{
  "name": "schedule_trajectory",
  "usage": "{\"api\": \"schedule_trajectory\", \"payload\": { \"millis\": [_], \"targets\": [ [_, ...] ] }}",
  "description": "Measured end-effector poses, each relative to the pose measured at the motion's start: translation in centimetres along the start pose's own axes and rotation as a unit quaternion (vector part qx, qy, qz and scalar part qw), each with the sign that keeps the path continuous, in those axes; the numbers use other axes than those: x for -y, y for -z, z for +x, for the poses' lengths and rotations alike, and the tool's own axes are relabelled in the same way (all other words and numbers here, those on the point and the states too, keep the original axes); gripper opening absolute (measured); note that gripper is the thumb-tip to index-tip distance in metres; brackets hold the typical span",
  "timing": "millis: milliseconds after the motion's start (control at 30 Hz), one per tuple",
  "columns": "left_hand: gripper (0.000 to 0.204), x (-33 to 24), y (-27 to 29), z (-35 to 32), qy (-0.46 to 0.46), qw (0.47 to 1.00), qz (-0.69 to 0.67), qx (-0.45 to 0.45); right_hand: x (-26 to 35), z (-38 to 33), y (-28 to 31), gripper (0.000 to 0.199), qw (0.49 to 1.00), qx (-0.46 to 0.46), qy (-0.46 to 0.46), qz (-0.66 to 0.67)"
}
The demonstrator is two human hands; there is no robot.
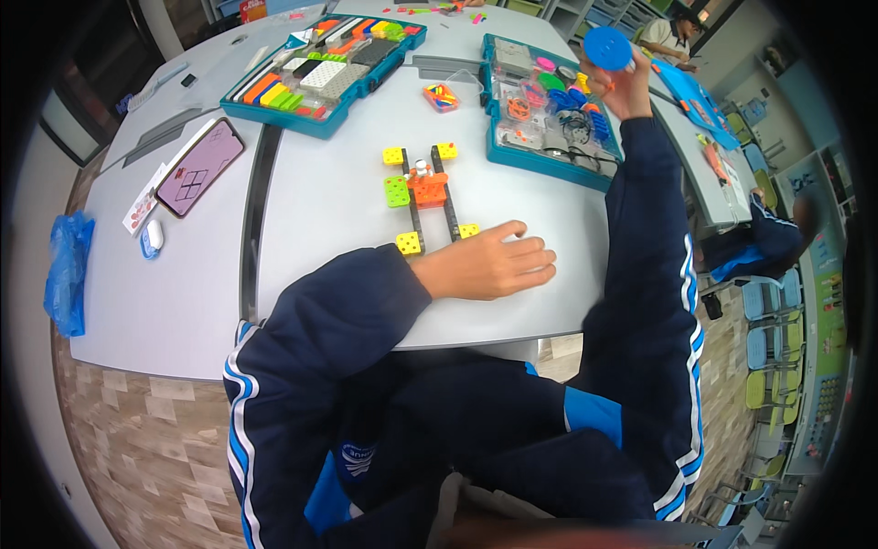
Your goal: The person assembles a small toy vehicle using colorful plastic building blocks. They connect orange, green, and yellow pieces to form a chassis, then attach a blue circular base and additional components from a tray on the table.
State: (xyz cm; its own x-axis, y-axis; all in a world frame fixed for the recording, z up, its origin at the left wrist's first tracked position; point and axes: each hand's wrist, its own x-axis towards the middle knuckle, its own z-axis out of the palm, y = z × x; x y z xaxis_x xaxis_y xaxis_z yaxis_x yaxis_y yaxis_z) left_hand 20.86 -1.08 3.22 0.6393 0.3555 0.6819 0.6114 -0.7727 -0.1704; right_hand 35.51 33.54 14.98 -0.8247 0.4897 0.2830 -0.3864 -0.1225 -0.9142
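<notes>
teal case (585, 172) holds gears; right hand (624, 90) fingers grip a blue disc (607, 47), left hand (494, 263) flat, fingers spread

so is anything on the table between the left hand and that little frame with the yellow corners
Nothing visible. The left hand lies flat on the grey table, right beside the frame, near its closest yellow corners, with only bare tabletop around. The right hand is raised over the parts box, holding a blue disc.

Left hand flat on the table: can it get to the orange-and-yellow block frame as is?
Probably yes. The left hand is empty, resting palm-down just beside the block frame, with bare table between them. The right hand is raised with a blue disc, well clear.
</notes>
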Motion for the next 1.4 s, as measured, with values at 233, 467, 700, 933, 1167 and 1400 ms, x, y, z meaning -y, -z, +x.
{"api": "schedule_trajectory", "payload": {
  "millis": [233,467,700,933,1167,1400],
  "targets": [
    [0.064,1.3,2.8,0.7,0.184,0.957,-0.057,-0.216,-4.8,-10.0,-11.4,0.081,0.976,0.059,-0.116,0.173],
    [0.069,1.2,2.5,0.8,0.285,0.926,-0.136,-0.21,-11.3,-14.4,-16.4,0.074,0.969,-0.063,-0.198,0.135],
    [0.056,0.8,1.2,-0.3,0.302,0.931,-0.164,-0.121,-9.7,-14.8,-14.4,0.039,0.951,0.009,-0.308,-0.009],
    [0.053,-0.4,0.1,-0.1,0.33,0.941,-0.066,-0.01,-8.4,-15.3,-14.5,0.029,0.936,0.085,-0.3,-0.162],
    [0.056,-0.9,-0.4,-0.2,0.332,0.94,-0.084,0.007,-8.9,-15.2,-12.9,0.028,0.911,0.075,-0.271,-0.302],
    [0.057,-0.9,-0.6,-0.5,0.306,0.951,-0.028,0.046,-9.2,-15.1,-11.3,0.033,0.881,0.045,-0.239,-0.406]
  ]
}}
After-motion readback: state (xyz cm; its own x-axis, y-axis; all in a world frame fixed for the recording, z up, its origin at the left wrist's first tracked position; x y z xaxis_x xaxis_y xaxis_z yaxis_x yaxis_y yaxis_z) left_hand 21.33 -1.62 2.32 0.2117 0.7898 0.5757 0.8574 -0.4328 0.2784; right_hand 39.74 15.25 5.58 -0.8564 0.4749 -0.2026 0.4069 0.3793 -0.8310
